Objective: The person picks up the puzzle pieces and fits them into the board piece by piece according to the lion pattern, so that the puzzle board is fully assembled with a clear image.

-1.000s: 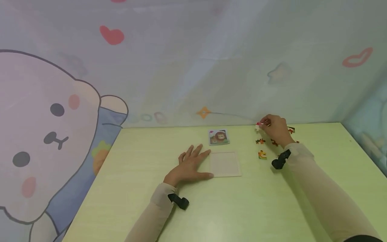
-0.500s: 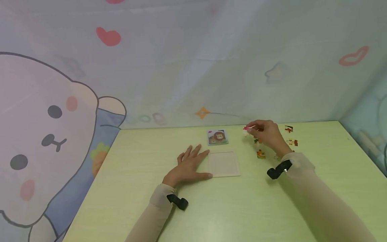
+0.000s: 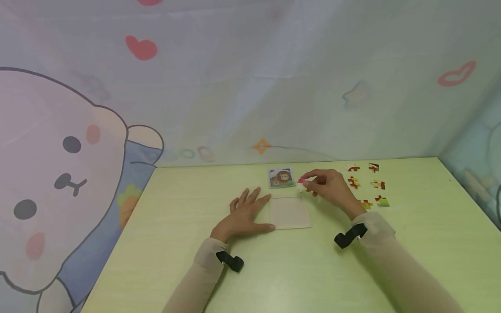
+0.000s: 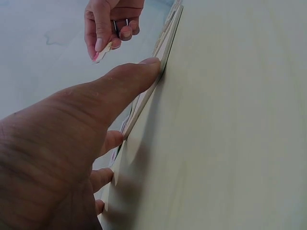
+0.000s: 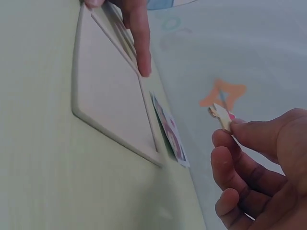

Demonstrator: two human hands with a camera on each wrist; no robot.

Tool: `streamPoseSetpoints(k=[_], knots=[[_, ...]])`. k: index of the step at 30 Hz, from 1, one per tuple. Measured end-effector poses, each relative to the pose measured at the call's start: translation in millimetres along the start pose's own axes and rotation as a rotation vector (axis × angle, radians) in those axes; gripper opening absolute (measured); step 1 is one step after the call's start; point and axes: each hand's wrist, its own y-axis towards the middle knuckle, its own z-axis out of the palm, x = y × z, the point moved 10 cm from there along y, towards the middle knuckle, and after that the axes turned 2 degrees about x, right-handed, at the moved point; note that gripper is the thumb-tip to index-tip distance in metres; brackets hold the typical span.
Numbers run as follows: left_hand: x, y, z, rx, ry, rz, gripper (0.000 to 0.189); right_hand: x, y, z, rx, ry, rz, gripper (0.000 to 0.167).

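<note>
My right hand [image 3: 326, 188] pinches a small pink-and-white jigsaw piece [image 3: 301, 181] between thumb and fingers. In the right wrist view this jigsaw piece [image 5: 221, 116] stands out from the fingertips, raised off the table. A pale, square puzzle tray [image 3: 290, 213] with a thin raised rim lies just left of and nearer than that hand. On the tray's left side my left hand [image 3: 242, 217] rests with fingers spread. Its thumb and index fingertip touch the near and far corners; the left wrist view shows the thumb [image 4: 152, 66] at the tray's edge.
A card with a lion picture [image 3: 281, 177] lies behind the tray. Several loose jigsaw pieces [image 3: 378, 184] lie to the right, past the right hand. A printed cloth backdrop [image 3: 219, 87] rises along the table's back edge.
My right hand has carried the jigsaw piece left and nearer, from the back right to near the tray's far right corner. More loose pieces show behind it. The left hand stays put.
</note>
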Motion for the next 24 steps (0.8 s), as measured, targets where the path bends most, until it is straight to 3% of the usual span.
streamPoseSetpoints(k=[11,17,24], knots=[[9.4,-1.5,2.3,-0.028,-0.03,-0.008,0.096,2.2,5.3,50.9,0.118,0.003,0.028,0.017],[3.0,-2.9,1.4,0.007,-0.016,-0.015,0.095,7.8,10.8,68.6,0.126,-0.042,0.004,0.017],[1.4,-2.6,0.4,0.004,0.011,-0.028,0.094,8.3,16.6,80.3,0.126,-0.071,0.02,0.015]])
